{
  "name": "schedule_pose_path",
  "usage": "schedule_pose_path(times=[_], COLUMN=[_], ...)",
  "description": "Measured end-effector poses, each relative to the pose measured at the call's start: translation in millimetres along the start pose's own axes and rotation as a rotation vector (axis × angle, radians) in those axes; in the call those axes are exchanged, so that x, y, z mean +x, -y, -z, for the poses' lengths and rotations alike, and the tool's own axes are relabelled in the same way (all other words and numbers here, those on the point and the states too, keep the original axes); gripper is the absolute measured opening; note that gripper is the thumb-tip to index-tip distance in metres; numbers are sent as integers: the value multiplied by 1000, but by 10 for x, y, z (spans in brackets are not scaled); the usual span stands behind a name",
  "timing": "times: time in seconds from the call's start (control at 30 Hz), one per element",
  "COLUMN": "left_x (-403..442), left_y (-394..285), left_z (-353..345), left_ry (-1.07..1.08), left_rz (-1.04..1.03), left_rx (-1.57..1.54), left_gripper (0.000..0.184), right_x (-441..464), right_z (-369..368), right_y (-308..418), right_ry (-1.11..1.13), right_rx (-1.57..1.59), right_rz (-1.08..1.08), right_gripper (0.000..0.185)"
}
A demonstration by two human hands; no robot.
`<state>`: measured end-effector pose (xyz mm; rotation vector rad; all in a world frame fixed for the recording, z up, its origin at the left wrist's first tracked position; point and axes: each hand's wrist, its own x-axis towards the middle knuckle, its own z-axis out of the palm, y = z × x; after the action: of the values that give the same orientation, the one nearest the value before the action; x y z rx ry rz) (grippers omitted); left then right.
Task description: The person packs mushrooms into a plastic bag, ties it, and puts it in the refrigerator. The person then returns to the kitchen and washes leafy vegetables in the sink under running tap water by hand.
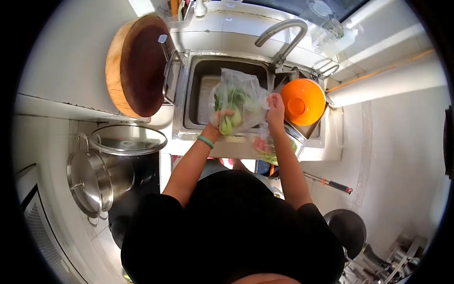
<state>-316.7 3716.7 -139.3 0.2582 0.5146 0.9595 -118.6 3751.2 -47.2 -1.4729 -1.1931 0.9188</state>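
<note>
We've got open room in the sink basin (pixel 198 85) along its left wall, plus a strip at the back behind the plastic bag (pixel 250 97). Middle and front are blocked: bag, leafy greens (pixel 236 102) and left hand (pixel 223 118). Beside the right hand (pixel 275 108) we see only a narrow gap before the orange bowl (pixel 305 97). Faucet (pixel 283 27) obstructs back right. Metal rack (pixel 167 78) and round chopping board (pixel 144 66) wall off the left. Second vegetable bag (pixel 267 149) crowds the space by the right forearm.
</note>
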Motion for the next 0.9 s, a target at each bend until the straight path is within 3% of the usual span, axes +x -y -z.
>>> schedule_pose_path(times=[0.03,0.1,0.13,0.27,0.33,0.37,0.43,0.47,0.5,0.57,0.6,0.67,0.7,0.77,0.9], left_x=[-8,-7,10,183,218,185,92,97,129,212,269,204,11,-126,-182], left_y=[-49,-120,-138,9,151,149,204,254,291,383,449,317,22,-152,-185], left_z=[-83,-261,-214,484,639,562,361,354,359,487,603,469,42,-251,-324], left_ry=[-15,-75,-100,-84,-153,-183,-101,-102,-80,-56,-210,-348,-259,-164,113], left_rz=[8,19,18,-41,-269,-342,-223,-221,-274,-329,-495,-624,-563,-498,-249], left_rx=[-63,-136,-143,72,487,625,-430,-434,-436,-440,239,933,1037,1138,-191], left_gripper=[31,34,35,43,49,51,50,50,55,60,59,58,58,59,62], right_x=[101,233,302,347,194,107,-89,-179,-191,-169,-143,-13,-9,-36,147], right_z=[-38,-119,-219,-331,-327,-340,-393,-410,-389,-359,-347,-280,-274,-242,-229], right_y=[54,166,94,43,143,252,532,664,790,867,824,420,475,616,188], right_ry=[17,360,397,441,618,621,699,581,581,264,145,445,440,381,391], right_rx=[9,651,708,509,-115,-117,-304,-403,-408,-642,-718,-113,-114,-280,-120], right_rz=[6,-613,-689,-591,-1,-6,131,328,329,658,760,303,307,104,45], right_gripper=[13,16,21,23,26,26,23,20,20,20,20,20,20,17,15])
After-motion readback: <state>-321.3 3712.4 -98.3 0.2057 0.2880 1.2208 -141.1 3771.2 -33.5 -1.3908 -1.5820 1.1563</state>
